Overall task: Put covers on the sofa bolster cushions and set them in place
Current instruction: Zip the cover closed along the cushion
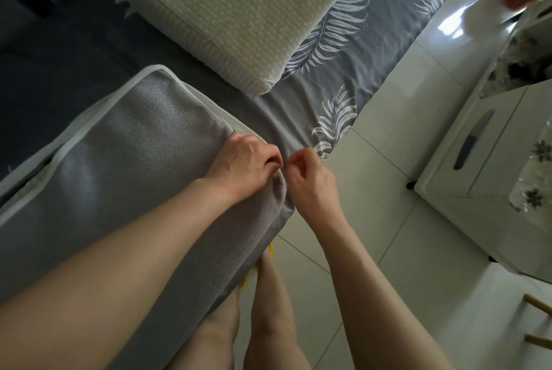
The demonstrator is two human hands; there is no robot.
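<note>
A sofa seat (298,106) draped in gray fabric with a white feather print fills the upper middle of the view, beside a white tiled floor (385,160). Two cushions lie on it. One, the gray-covered bolster cushion (119,166) with white piping, stretches from the lower left toward the seat's front edge, its near end resting against the person's bare legs (248,324). The other, a cream woven cushion (233,11), lies farther back, uncovered and apart from the gray one.

Both hands meet at the gray cushion's front corner. The left hand (242,168) lies on top of the cover with fingers curled down over the corner edge, gripping the fabric there. The right hand (304,181) is just beside it, thumb and forefinger closed in a pinch at the cover's edge; what exactly sits between the fingertips is too small to tell, and the other fingers are curled in.

A white cabinet (490,172) stands at the right, on the floor.
</note>
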